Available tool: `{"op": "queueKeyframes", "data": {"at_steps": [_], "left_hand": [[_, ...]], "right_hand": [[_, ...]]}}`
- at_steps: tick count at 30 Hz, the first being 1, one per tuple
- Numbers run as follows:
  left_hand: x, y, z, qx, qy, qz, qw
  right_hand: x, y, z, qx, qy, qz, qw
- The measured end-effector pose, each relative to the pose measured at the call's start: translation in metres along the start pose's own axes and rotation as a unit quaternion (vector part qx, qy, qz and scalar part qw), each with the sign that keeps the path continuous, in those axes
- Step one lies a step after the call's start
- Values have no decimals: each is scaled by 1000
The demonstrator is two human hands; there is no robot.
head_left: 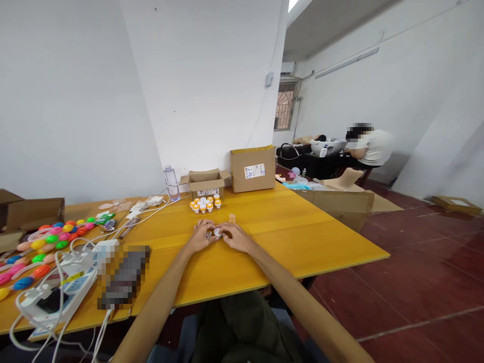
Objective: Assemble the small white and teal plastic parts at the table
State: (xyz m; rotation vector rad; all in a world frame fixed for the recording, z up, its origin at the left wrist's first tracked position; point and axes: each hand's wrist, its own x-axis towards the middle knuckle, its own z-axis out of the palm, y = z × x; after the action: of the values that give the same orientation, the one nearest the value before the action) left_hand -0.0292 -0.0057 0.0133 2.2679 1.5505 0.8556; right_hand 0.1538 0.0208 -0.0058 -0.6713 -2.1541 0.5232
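Close together over the middle of the table, my two hands work at small pieces. My left hand point(201, 239) has its fingers curled round a small clear piece point(209, 234), too small to make out fully. The fingertips of my right hand point(235, 237) pinch a small white round cap point(217, 232) that lies between both hands. Just beyond my right hand is a small translucent orange cup-like piece point(232, 218). Further back, a cluster of several small containers with white and orange tops point(204, 204) stands upright.
Behind the cluster are an open cardboard box point(206, 182) and a taller carton point(252, 170). A clear bottle point(171, 183) stands to their left. Cables, a power strip point(75, 287), a dark blurred device point(126, 277) and colourful plastic pieces point(56, 234) cover the left. Another person point(372, 146) sits far right.
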Motion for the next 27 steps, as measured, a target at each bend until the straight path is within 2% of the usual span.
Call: {"op": "queueKeyframes", "data": {"at_steps": [5,12,18,27], "left_hand": [[0,0,-1,5,-3,2,1000],[0,-1,0,5,0,-1,1000],[-1,2,-1,6,-6,-4,1000],[0,3,-1,17,-1,-7,1000]], "right_hand": [[0,-2,-1,-6,-5,-7,1000],[-1,-5,-2,-20,22,-13,999],[-2,-3,-1,-52,0,7,999],[-3,-9,-5,-41,58,-27,997]]}}
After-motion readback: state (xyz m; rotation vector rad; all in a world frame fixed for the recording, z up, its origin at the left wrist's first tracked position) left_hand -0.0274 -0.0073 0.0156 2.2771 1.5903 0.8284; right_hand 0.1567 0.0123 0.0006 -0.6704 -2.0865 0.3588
